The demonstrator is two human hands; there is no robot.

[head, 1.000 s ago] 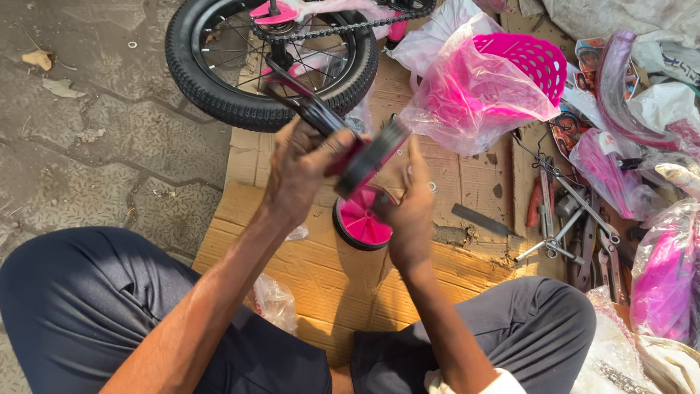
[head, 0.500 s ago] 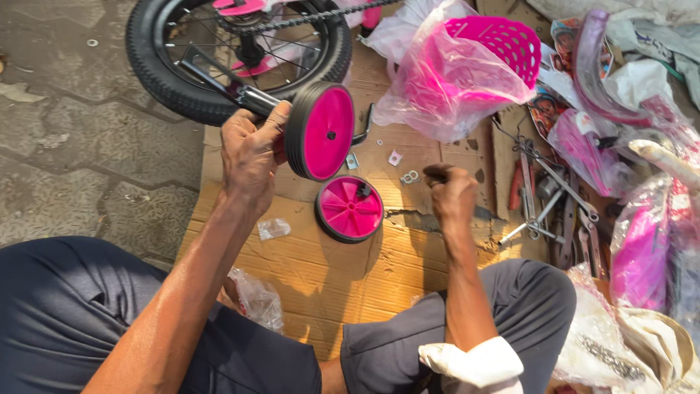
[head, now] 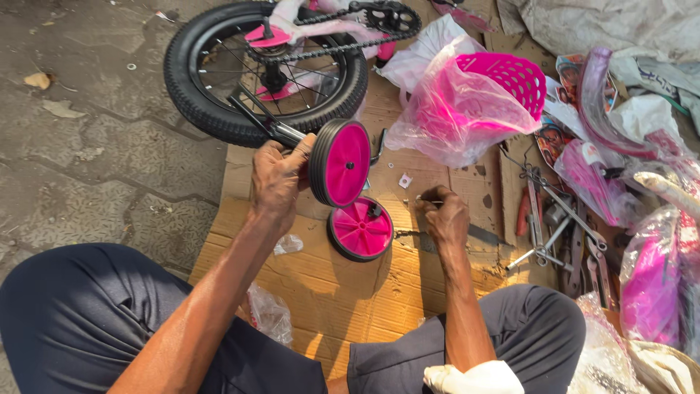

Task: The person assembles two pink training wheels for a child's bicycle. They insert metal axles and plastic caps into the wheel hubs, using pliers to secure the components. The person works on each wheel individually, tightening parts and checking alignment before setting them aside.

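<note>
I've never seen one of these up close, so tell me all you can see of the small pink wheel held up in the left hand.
The small wheel has a black tyre around a solid pink disc, seemingly plastic, with a dark hub hole at its middle. It stands upright on edge, pink face toward the camera. The left hand grips it from behind, raised above the cardboard. A black bracket runs from behind it toward the big spoked wheel. A second pink wheel lies flat just below, apart from it.

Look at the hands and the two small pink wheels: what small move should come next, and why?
Probably lift the right hand with the small metal part it pinches off the cardboard and bring it to the hub of the pink training wheel that the left hand holds upright. The second wheel lies flat.
</note>
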